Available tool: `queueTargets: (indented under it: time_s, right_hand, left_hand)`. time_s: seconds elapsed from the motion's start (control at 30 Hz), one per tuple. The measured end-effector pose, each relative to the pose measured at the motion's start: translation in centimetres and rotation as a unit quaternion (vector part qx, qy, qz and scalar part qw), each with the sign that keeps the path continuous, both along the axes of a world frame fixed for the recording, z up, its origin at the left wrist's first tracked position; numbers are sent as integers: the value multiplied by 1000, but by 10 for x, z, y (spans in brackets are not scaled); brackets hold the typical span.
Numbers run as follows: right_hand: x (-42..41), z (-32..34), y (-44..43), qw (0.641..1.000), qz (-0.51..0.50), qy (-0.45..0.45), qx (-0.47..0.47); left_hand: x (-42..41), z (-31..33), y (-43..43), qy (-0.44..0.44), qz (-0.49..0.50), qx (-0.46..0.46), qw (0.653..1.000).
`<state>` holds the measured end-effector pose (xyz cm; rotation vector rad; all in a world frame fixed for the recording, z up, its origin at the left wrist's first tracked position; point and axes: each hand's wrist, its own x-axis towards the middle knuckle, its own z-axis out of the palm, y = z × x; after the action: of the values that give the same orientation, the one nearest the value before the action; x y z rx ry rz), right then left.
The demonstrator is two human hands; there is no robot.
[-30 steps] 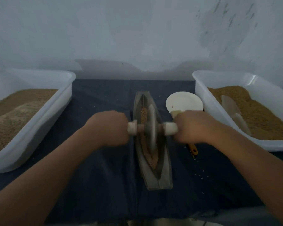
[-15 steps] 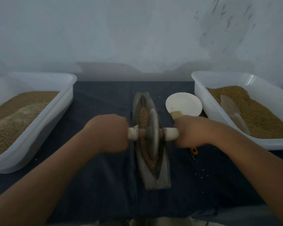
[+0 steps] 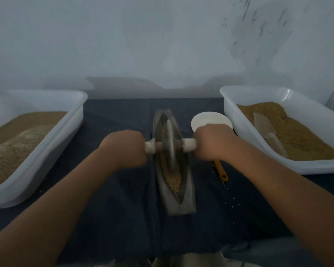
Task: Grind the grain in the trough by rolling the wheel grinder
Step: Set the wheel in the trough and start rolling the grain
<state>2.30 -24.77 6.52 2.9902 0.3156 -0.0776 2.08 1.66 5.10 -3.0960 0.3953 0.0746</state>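
Squarely inside the narrow grey trough (image 3: 182,202), the wheel grinder (image 3: 170,146) stands upright on tan grain (image 3: 175,183), with the left hand (image 3: 126,149) and right hand (image 3: 212,141) curled round its pale axle ends. The left tub (image 3: 52,149) and right tub (image 3: 230,112) hold heaped brown grain.

Tubs: two are sitting out — the left tub (image 3: 46,157) and the right tub (image 3: 316,167).
Hands: two are showing — left hand (image 3: 126,149), right hand (image 3: 212,141).
Trough (image 3: 183,201): one is showing.
Wheel grinder (image 3: 170,145): one is showing.
White dish (image 3: 210,119): one is showing.
Scoop (image 3: 266,128): one is showing.
Yellow-handled tool (image 3: 221,170): one is showing.
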Motion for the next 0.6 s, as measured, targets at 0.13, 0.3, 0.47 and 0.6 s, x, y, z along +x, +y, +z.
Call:
queueTargets:
  time_s: [0.13, 0.3, 0.47, 0.6]
  right_hand:
    - [-29, -3, -8, 999, 39, 6, 10]
    - [0, 5, 3, 991, 118, -70, -1]
    - [20, 22, 14, 993, 99, -60, 18]
    - [-6, 5, -1, 996, 84, -13, 23]
  left_hand:
    - [-19, -12, 2, -9, -5, 11, 1000]
    - [5, -9, -2, 35, 48, -39, 997]
    - [22, -2, -4, 35, 68, -69, 995]
    - [-2, -16, 4, 4, 38, -38, 999]
